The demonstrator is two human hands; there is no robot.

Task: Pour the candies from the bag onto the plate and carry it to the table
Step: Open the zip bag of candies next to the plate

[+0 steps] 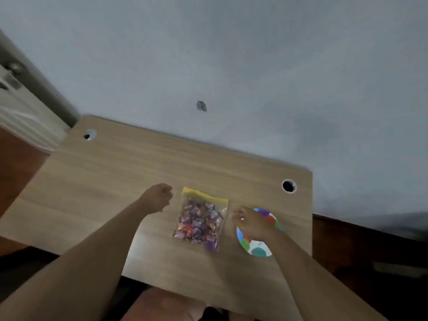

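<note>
A clear zip bag (pixel 201 218) with a yellow top strip lies flat on the wooden desk (pixel 115 172), full of wrapped purple and red candies. To its right sits a round plate (pixel 266 247) with coloured dots, partly covered by my right hand (pixel 251 222), which hovers over the plate's left part with fingers curled and nothing visibly held. My left hand (pixel 158 197) is just left of the bag's top corner, fingers loosely closed, apart from the bag. The picture is blurred.
The desk has two round cable holes, one at the back left (pixel 89 135) and one at the back right (pixel 288 186). A grey wall (pixel 231 66) rises behind it. Reddish floor (pixel 16 163) shows left of the desk, and a door (pixel 20 105) stands at far left.
</note>
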